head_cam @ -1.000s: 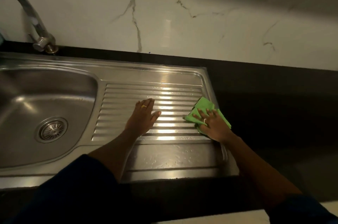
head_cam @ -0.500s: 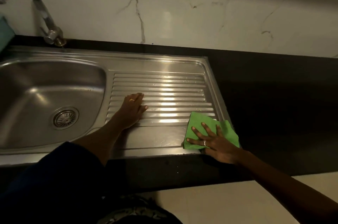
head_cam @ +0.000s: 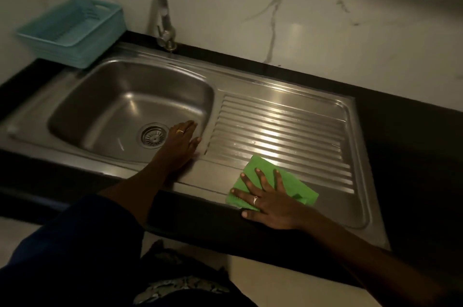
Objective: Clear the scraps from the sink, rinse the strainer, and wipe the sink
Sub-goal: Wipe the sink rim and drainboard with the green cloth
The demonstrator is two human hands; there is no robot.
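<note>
A white marble wall (head_cam: 300,6) with grey veins stands behind a dark tabletop (head_cam: 413,136), into which a steel sink (head_cam: 250,81) is set. The basin lies to the left, with the round strainer (head_cam: 152,135) seated in its drain; no scraps show in it. The ribbed draining board (head_cam: 280,126) takes up the right half. A curved tap (head_cam: 160,8) rises at the back edge, and a light blue plastic basket (head_cam: 72,28) sits on the tabletop at the far left corner.

The left hand (head_cam: 179,146) rests flat on the rim between basin and draining board, just beside the strainer, its fingers (head_cam: 186,129) stretched out together and holding nothing; a ring shows on one finger. The right hand (head_cam: 270,200) presses down on a green cloth (head_cam: 293,186) at the front edge of the draining board, fingers (head_cam: 260,177) spread wide and flat on top of it rather than closed round it, thumb at the sink's front rim. Dark blue sleeves (head_cam: 75,244) fill the lower left
</note>
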